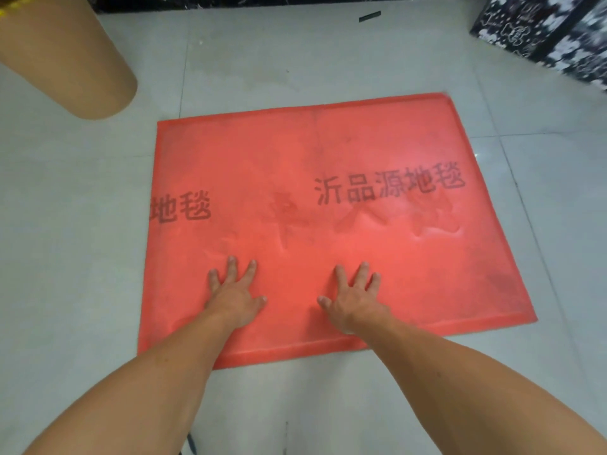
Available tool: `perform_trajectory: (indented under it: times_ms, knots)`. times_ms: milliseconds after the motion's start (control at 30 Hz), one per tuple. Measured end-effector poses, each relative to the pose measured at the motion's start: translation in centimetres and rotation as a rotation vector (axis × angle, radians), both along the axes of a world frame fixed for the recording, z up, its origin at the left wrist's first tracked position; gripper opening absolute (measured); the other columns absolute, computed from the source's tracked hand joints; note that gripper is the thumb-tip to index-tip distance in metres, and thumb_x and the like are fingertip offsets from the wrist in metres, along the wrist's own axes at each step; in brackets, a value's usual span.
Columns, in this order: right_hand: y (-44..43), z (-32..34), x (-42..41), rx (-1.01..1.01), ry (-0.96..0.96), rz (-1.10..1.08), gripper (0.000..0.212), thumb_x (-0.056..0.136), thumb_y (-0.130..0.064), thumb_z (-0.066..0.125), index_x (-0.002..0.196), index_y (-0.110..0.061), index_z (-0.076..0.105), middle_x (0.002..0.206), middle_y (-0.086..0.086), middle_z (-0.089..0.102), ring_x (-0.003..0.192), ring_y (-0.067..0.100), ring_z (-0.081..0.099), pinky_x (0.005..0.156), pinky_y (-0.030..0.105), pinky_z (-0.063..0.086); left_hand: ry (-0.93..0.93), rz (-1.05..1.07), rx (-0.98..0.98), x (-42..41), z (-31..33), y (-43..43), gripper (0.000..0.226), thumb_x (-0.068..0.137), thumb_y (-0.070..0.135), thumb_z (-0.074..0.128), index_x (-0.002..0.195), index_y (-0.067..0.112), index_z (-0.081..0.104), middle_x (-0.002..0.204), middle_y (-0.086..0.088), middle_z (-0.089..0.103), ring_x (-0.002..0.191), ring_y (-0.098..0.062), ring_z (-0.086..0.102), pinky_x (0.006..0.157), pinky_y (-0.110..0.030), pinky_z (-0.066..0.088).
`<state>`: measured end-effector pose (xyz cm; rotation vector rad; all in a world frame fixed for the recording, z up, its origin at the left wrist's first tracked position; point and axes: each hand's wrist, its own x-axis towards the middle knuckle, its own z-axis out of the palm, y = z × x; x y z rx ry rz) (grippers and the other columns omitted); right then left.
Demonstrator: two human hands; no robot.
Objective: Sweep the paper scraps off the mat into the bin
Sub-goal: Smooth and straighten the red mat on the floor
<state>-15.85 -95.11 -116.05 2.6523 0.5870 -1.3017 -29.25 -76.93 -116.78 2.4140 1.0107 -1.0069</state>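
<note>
A red mat with dark printed characters lies flat on the grey tiled floor. My left hand rests palm down on the mat's near part, fingers spread, holding nothing. My right hand lies flat beside it, a little to the right, also spread and empty. I see no paper scraps on the mat. A tall tan cylinder, possibly the bin, stands on the floor at the far left; its opening is out of view.
A black-and-white patterned box stands at the far right. A small dark strip lies on the floor near the back wall. Grey tiles surround the mat on all sides.
</note>
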Motion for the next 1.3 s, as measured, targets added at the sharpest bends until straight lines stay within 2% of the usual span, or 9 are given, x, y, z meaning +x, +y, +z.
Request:
perform_trajectory:
  times_ms: [100,200,300,433,533,600,700,767,1300]
  knots:
    - [-1.0,2.3,-1.3,-0.030,-0.063,0.008,0.075,0.093,-0.065,0.034,0.152,-0.034,0.000,0.160,0.017,-0.012,0.145,0.045,-0.001,0.102,0.070,0.023,-0.013,-0.071,-0.012,0.0,1.5,-1.3,0.081,0.096,0.050,0.043,0.156,0.026,-0.006,0.162,-0.018,-0.012,0.148,-0.024,-0.020,0.119,-0.048,-0.009]
    - [-1.4,2.9,-1.3,-0.062,-0.152,0.030,0.065,0.092,-0.064,0.035,0.146,-0.029,0.021,0.150,0.022,0.023,0.134,0.048,0.030,0.101,0.071,0.023,-0.022,-0.149,0.018,-0.5,2.2,-2.4,0.077,0.097,0.048,0.040,0.156,0.025,-0.003,0.164,-0.009,0.000,0.149,-0.020,-0.018,0.120,-0.048,-0.005]
    - [-1.3,3.4,-0.6,0.002,-0.204,0.010,0.060,0.092,-0.061,0.039,0.142,-0.030,0.025,0.140,0.012,0.035,0.128,0.040,0.038,0.097,0.073,0.026,-0.033,-0.145,0.021,-1.6,1.8,-2.7,0.073,0.095,0.051,0.042,0.156,0.032,0.005,0.164,-0.008,0.006,0.151,-0.026,-0.002,0.120,-0.046,0.008]
    - [-0.4,2.9,0.1,0.108,-0.212,0.030,0.068,0.092,-0.058,0.044,0.149,-0.037,0.013,0.152,0.007,0.018,0.141,0.035,0.017,0.097,0.072,0.030,-0.197,0.017,0.091,-1.9,2.1,-1.9,0.068,0.091,0.051,0.052,0.151,0.042,0.021,0.157,-0.003,0.022,0.137,-0.035,0.025,0.111,-0.047,0.034]
    - [0.6,2.5,0.8,0.152,-0.162,0.056,0.073,0.094,-0.055,0.046,0.151,-0.044,0.001,0.161,0.000,-0.013,0.146,0.035,-0.015,0.099,0.073,0.026,-0.178,0.108,0.135,-1.5,1.6,-0.7,0.083,0.088,0.055,0.054,0.153,0.042,0.004,0.163,-0.009,-0.003,0.147,-0.039,0.001,0.115,-0.053,0.025]
    - [1.1,1.0,1.1,0.148,-0.106,0.081,0.075,0.092,-0.057,0.044,0.149,-0.048,-0.005,0.160,-0.003,-0.022,0.145,0.036,-0.023,0.099,0.073,0.025,-0.099,0.112,0.117,-1.4,1.4,-0.3,0.088,0.090,0.057,0.051,0.155,0.036,-0.005,0.162,-0.014,-0.014,0.148,-0.035,-0.014,0.119,-0.055,0.011]
    - [1.0,-1.7,1.0,0.097,-0.070,0.130,0.086,0.079,-0.069,0.032,0.150,-0.042,-0.009,0.162,-0.001,-0.017,0.144,0.040,-0.023,0.102,0.074,0.023,-0.007,0.066,0.079,-1.8,1.2,-0.7,0.090,0.092,0.058,0.046,0.155,0.025,-0.009,0.161,-0.021,-0.010,0.149,-0.028,-0.017,0.119,-0.050,-0.004]
    - [0.5,-1.4,0.5,0.083,-0.075,0.100,0.083,0.085,-0.065,0.038,0.151,-0.042,-0.008,0.161,0.003,-0.020,0.144,0.040,-0.022,0.104,0.071,0.024,0.001,0.063,0.082,-2.3,0.5,-0.7,0.090,0.091,0.061,0.044,0.155,0.027,-0.010,0.162,-0.021,-0.008,0.150,-0.027,-0.015,0.119,-0.050,-0.004]
    - [-1.9,1.1,-2.0,0.092,-0.017,-0.003,0.081,0.091,-0.057,0.051,0.152,-0.043,0.001,0.158,0.003,-0.025,0.145,0.036,-0.021,0.103,0.067,0.032,0.030,0.141,0.083,-5.4,-1.8,-3.6,0.098,0.081,0.065,0.054,0.153,0.039,-0.007,0.163,-0.008,0.001,0.148,-0.037,0.003,0.118,-0.048,0.011]
